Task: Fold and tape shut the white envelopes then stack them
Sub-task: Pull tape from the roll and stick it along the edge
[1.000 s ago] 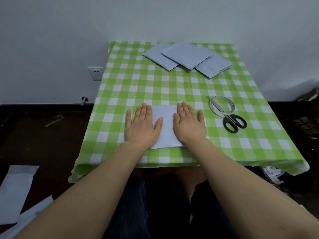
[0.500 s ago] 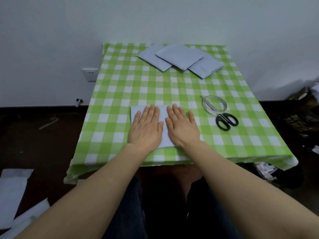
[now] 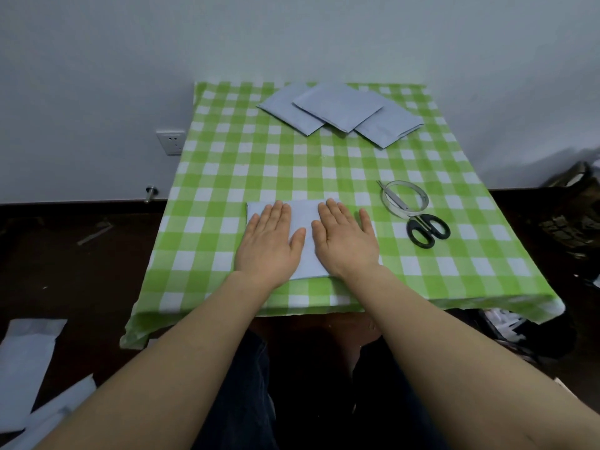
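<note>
- two grips logged first, nearest the wearer. state?
- left grip [image 3: 271,241] and right grip [image 3: 345,241]: bare hands, both flat, fingers straight and close together, palms pressing down on the white envelope [image 3: 304,216]. neither curls round anything.
- item location?
- centre of the counter [image 3: 227,164], near its front edge, on a green-and-white check cloth. the grips lie side by side on it. a strip of paper shows between them, and its far left corner is visible.
- appearance?
- white, bluish in this light. roughly square, flat, crisp edges. cannot tell whether a fold lies under the palms. no tape seen on it.
- handling, as judged?
- light, thin, pliable. likely to slide on the smooth cloth and to spring open at a fresh crease, so one palm should hold it flat while the other fetches tape. to lift, pinch an edge or corner, thumb above and fingers below. not fragile, but it creases easily.
- next entries back?
- right of the item and apart from it: tape roll [image 3: 406,199], a thin ring, and black-handled scissors [image 3: 423,222] with the blades lying across the ring.
- farthest?
- three folded envelopes [image 3: 337,110] at the far edge, overlapping in a loose fan, not squared into a stack.
</note>
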`<state>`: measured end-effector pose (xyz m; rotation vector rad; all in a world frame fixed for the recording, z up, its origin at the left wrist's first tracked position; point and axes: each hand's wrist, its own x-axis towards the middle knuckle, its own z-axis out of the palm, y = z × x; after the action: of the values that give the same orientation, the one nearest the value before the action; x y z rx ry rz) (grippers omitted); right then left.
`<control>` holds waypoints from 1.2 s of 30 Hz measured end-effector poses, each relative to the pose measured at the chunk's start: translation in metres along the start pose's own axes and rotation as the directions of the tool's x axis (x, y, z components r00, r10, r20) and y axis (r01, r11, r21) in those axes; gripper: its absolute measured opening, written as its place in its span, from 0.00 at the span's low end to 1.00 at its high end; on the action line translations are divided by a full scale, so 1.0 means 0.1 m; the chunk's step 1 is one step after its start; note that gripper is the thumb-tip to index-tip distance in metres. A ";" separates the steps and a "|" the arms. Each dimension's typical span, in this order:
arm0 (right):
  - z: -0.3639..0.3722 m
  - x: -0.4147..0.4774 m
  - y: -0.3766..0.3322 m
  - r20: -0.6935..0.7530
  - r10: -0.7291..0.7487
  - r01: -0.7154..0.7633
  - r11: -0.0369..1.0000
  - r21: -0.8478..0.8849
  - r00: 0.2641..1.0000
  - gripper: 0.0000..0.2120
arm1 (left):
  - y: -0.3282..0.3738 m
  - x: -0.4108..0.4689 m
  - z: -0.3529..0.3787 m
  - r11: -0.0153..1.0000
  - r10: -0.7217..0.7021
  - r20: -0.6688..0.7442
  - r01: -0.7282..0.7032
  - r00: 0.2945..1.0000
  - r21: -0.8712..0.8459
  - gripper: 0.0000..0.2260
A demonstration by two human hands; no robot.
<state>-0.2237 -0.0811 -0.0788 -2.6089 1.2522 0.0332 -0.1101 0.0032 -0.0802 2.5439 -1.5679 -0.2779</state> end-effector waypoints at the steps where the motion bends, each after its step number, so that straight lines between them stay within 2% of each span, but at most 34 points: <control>1: -0.01 0.01 0.01 0.002 0.000 0.000 1.000 -0.008 1.000 0.27 | -0.04 0.00 -0.01 1.000 -0.020 0.014 0.020 1.000 -0.018 0.28; 8: -0.12 0.05 0.17 0.031 0.017 -0.013 0.994 -0.110 0.999 0.36 | -0.18 -0.08 -0.09 0.995 -0.100 0.036 0.098 0.994 0.032 0.38; 9: -0.16 0.02 0.18 0.046 0.011 -0.008 0.997 -0.082 0.999 0.35 | -0.15 -0.08 -0.13 0.993 -0.113 0.043 0.111 0.993 0.046 0.39; 11: -0.23 0.03 0.15 0.088 0.013 -0.024 0.993 0.118 0.996 0.31 | -0.15 -0.09 -0.19 0.985 -0.148 0.055 0.142 0.987 0.098 0.40; 13: -0.37 -0.01 0.24 -0.016 0.075 -0.067 0.955 0.288 0.997 0.21 | -0.11 -0.10 -0.26 0.982 -0.140 0.017 0.137 0.990 0.129 0.37; 15: -0.50 -0.06 0.46 -0.181 0.163 -0.109 0.954 0.278 0.970 0.13 | -0.02 -0.12 -0.32 0.988 -0.076 -0.027 0.078 0.997 0.131 0.34; 18: -0.57 -0.09 0.87 -0.283 0.286 -0.225 0.947 0.231 0.915 0.21 | 0.14 -0.12 -0.37 0.995 0.016 -0.059 -0.009 0.998 0.103 0.30; 20: -0.59 -0.05 1.07 -0.272 0.336 -0.282 0.934 0.219 0.902 0.22 | 0.25 -0.10 -0.39 0.996 0.050 -0.072 -0.044 0.996 0.075 0.28; 22: -0.59 0.03 1.22 -0.203 0.346 -0.309 0.931 0.195 0.916 0.20 | 0.33 -0.09 -0.41 0.998 0.069 -0.087 -0.067 0.994 0.017 0.26; 25: -0.59 0.14 1.29 -0.127 0.329 -0.314 0.941 0.127 0.936 0.12 | 0.42 -0.10 -0.44 0.985 0.063 -0.118 -0.081 0.991 -0.151 0.23; 28: -0.61 0.17 1.28 -0.143 0.298 -0.288 0.954 0.089 0.944 0.09 | 0.44 -0.10 -0.47 0.941 0.030 -0.139 -0.075 0.990 -0.330 0.21; 31: -0.66 0.09 1.17 -0.250 0.215 -0.153 0.957 0.245 0.944 0.09 | 0.48 -0.09 -0.49 0.814 -0.090 -0.119 0.005 0.989 -0.581 0.20; 33: -0.72 0.00 1.02 -0.250 0.220 -0.091 0.892 0.442 0.943 0.09 | 0.55 -0.07 -0.52 0.712 -0.150 -0.103 0.036 0.983 -0.702 0.20; 34: -0.75 -0.04 0.95 -0.234 0.217 -0.069 0.855 0.514 0.948 0.09 | 0.57 -0.06 -0.53 0.704 -0.143 -0.115 0.019 0.983 -0.710 0.21; 36: -0.77 -0.12 0.85 -0.200 0.195 -0.056 0.836 0.546 0.960 0.09 | 0.55 -0.08 -0.55 0.773 -0.056 -0.154 -0.054 0.987 -0.633 0.23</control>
<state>-0.3040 -0.1405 -0.0208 -2.0800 1.2809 -0.5604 -0.1490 -0.0132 -0.0144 1.9720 -1.1454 -0.4897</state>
